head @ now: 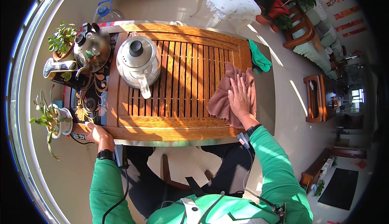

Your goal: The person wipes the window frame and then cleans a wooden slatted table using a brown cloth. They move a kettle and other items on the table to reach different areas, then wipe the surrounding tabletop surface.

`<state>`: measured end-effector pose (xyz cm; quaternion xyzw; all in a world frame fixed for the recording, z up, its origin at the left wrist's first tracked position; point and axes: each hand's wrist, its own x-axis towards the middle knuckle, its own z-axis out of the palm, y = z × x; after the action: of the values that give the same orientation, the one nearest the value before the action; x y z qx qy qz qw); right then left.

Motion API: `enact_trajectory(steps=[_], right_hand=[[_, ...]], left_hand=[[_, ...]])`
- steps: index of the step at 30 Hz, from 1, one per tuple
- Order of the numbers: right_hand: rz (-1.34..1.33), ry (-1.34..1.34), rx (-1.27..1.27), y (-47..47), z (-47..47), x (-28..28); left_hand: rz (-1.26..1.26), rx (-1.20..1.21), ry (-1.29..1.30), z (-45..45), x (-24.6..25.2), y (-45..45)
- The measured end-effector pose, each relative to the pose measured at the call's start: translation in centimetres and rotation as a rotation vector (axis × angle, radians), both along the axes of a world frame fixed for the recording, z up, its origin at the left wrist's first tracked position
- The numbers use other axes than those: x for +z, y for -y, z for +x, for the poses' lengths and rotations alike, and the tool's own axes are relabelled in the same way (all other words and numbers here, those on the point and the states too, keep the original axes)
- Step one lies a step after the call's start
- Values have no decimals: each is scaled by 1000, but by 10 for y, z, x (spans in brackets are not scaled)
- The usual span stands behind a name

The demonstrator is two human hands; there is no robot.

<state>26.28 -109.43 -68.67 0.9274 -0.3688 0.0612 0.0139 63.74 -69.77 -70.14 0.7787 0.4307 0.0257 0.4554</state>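
Note:
My right hand [240, 96] lies flat, fingers extended, on a brown cloth [220, 99] spread over the right end of a slatted wooden tea tray [179, 129]. At the tray's near left corner, my left hand [98, 134] rests against the edge with its fingers partly hidden; whether they grip it I cannot tell. A glass kettle with a steel lid [136, 59] stands on the left part of the slats, its spout towards me. Over the far right corner hangs a green cloth [259, 56].
Left of the tray are a steel kettle [92, 52], a jade plant [62, 38], a cactus in a white pot [64, 122] and a floral-patterned black panel [91, 97]. Beyond the table stand a plastic water bottle [109, 14] and a stool with a white cover [229, 0].

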Motion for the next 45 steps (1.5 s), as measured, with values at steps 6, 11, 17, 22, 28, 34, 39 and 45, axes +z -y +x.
enact_trajectory(steps=[6,11,17,22,28,34,39,45], right_hand=[[-96,37,-137,128,99,-19],[-71,30,-212,182,136,-23],[-31,51,-157,191,132,-21],[-73,-31,-102,141,75,-14],[-49,19,-26,30,-11,-9],[95,36,-90,-77,-54,8],[159,77,-65,-144,13,3],[197,68,334,-214,154,1]], left_hand=[[-16,5,57,-1,-12,-5],[69,-5,52,6,-26,-18],[104,-18,36,3,-17,-14],[89,10,61,0,-15,-5],[52,28,34,3,-15,-3],[116,39,26,-2,-2,6],[55,12,94,-6,6,7],[19,15,78,-8,13,10]])
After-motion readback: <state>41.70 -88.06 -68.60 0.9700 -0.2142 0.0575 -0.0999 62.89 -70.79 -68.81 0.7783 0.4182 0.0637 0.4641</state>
